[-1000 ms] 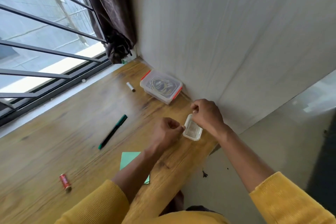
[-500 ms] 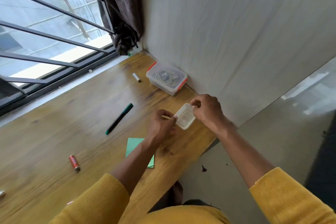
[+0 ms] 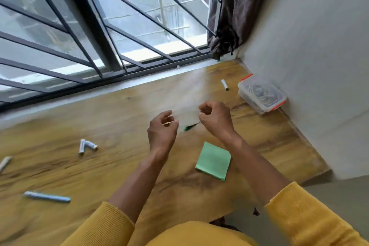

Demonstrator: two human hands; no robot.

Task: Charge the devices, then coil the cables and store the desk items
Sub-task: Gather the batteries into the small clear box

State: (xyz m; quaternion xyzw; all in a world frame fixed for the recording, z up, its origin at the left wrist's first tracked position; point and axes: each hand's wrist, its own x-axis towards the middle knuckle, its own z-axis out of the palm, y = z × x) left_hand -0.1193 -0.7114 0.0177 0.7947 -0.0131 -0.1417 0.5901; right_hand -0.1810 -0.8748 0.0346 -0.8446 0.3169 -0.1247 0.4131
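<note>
Both my hands hover above the wooden desk (image 3: pixel 119 118), fingers curled. My left hand (image 3: pixel 162 132) pinches a thin tan rubber band (image 3: pixel 168 123). My right hand (image 3: pixel 216 119) is curled a little to its right; the small clear box it grips shows only as a pale blur between the hands. A clear storage box with red clips (image 3: pixel 262 94) holds coiled cables by the wall. A green pen (image 3: pixel 189 127) lies partly hidden under my right hand. A green sticky-note pad (image 3: pixel 213 161) lies near my right forearm.
One white battery (image 3: pixel 225 85) lies near the storage box, two more (image 3: pixel 86 146) at the left. A blue pen (image 3: pixel 47 196) and a pale item (image 3: pixel 5 163) are at the far left. Window bars run behind; a dark curtain (image 3: pixel 233 18) hangs in the corner.
The view swung left along the desk. Both hands moved away from the wall towards the desk's middle and drew apart. The small clear box went from sharp to a blur.
</note>
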